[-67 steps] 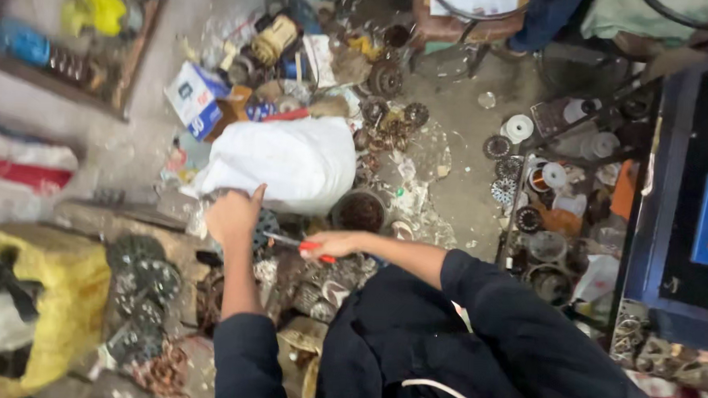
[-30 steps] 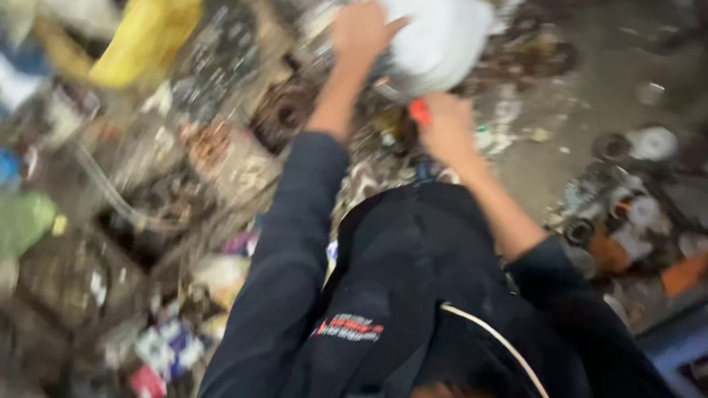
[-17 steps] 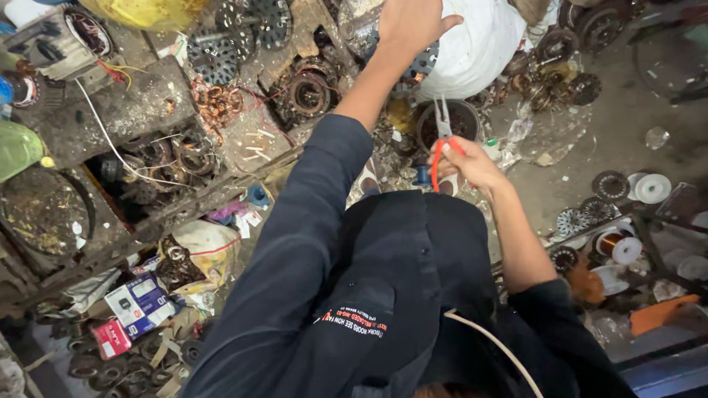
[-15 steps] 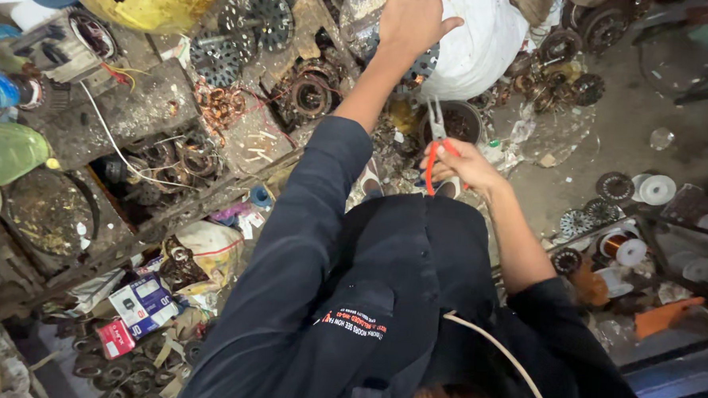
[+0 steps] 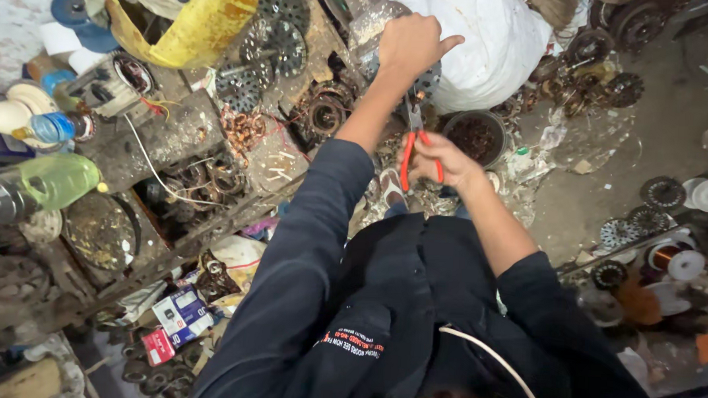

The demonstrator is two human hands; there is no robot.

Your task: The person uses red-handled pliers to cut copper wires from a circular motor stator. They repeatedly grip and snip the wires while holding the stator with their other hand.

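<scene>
A crowded repair workshop lies below the camera: a grimy workbench (image 5: 174, 135) runs up the left side, and a dusty concrete floor (image 5: 635, 132) spreads to the right, both strewn with metal parts.

At the bench's left edge lie a pale green plastic bottle (image 5: 56, 180) and a clear bottle with a blue cap (image 5: 51, 126), partly cut off by the frame. A yellow container (image 5: 195, 17) sits at the bench's top edge, its upper part out of view. Below the bench's near edge small cartons lie on the floor, one blue and white (image 5: 180, 309), one red (image 5: 159, 345); their print is too small to make out. Copper-wound motor parts (image 5: 322, 114) crowd the bench's right end.

The left hand (image 5: 411, 42) reaches up and closes on a round metal part (image 5: 427, 76) that is mostly hidden under the palm, against a white sack (image 5: 496, 38). The right hand (image 5: 439, 159) is clamped around the red handles of a pair of pliers (image 5: 412, 142). The tool's long axis runs nearly upright in the view, nose pointing up toward the left hand; whether the nose touches the metal part cannot be told. A dark round bowl (image 5: 474, 135) sits just beside the right hand. At the far right, discs and a copper wire spool (image 5: 660, 256) are scattered on the floor.
</scene>
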